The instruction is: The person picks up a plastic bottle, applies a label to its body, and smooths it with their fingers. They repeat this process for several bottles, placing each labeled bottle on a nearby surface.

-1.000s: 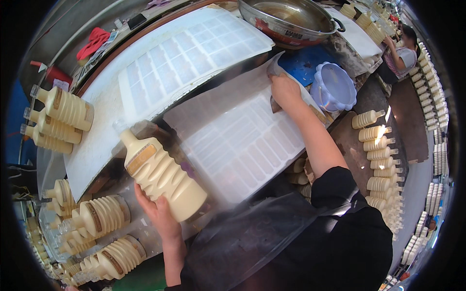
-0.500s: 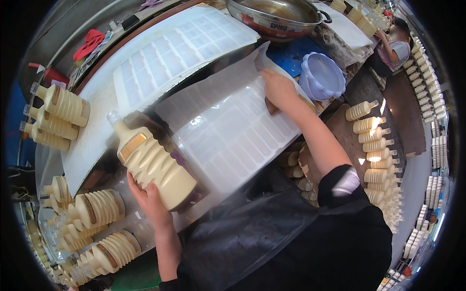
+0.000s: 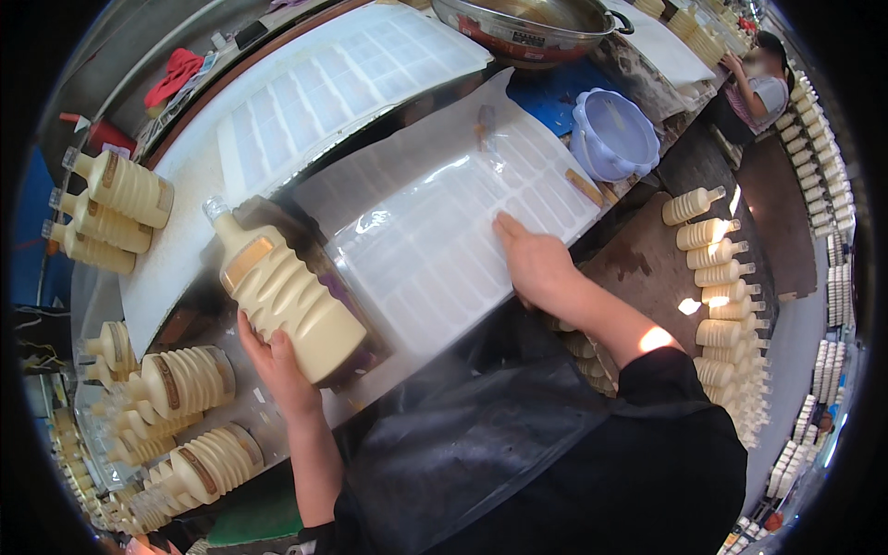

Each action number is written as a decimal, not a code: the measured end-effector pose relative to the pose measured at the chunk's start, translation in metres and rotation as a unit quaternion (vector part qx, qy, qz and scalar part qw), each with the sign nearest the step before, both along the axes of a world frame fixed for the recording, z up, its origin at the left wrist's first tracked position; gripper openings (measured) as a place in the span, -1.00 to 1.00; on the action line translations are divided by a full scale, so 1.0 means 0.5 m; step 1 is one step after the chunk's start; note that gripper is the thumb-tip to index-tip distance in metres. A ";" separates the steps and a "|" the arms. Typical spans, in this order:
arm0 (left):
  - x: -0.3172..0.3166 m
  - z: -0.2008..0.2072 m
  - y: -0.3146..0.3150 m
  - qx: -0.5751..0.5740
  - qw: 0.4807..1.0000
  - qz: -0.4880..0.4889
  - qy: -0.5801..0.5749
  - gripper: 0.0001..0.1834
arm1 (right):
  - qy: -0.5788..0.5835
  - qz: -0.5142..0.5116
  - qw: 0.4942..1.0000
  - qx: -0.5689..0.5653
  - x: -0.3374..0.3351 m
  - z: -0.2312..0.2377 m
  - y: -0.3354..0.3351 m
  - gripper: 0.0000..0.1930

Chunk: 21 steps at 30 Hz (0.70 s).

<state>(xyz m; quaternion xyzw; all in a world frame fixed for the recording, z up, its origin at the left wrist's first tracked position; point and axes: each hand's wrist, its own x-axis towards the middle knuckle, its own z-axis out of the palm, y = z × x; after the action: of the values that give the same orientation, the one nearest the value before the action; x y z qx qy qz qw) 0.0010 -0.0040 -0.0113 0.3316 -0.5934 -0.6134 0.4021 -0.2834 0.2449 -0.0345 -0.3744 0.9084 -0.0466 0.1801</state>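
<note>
A large cream-coloured ribbed bottle (image 3: 287, 287) with a clear cap and an orange-gold label lies tilted on the bench. My left hand (image 3: 282, 370) holds it near its base, thumb and fingers spread along the side. Beside it lies a translucent glossy sheet (image 3: 407, 245) marked in rows of rectangles. My right hand (image 3: 536, 264) is over the sheet's near right part, index finger stretched out and the other fingers partly hidden beneath. An orange-brown strip (image 3: 583, 185) sits at the sheet's right edge, and a small brown label (image 3: 486, 125) shows near its far corner.
Behind is a white board (image 3: 176, 231) with another gridded sheet (image 3: 351, 83). A metal pan (image 3: 532, 32) and a lilac basin (image 3: 615, 139) stand at far right. Cream bottles are stacked (image 3: 120, 199) at left and lined up (image 3: 717, 277) at right. Another person (image 3: 758, 92) sits beyond.
My right hand has moved from the sheet's far right part toward me, uncovering the far corner. The bottle in my left hand has shifted slightly left and away.
</note>
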 end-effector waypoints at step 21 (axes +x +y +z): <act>-0.004 0.038 0.051 -0.106 0.986 0.038 -0.119 0.02 | 0.095 0.109 0.985 -0.097 0.039 0.022 0.072 -0.39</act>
<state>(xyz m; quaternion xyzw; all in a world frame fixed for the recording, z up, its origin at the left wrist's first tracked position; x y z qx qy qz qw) -0.0008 0.0212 0.0077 0.3798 -0.6859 -0.4872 0.3846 -0.2640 0.2808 -0.0236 -0.4894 0.8664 -0.0790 0.0601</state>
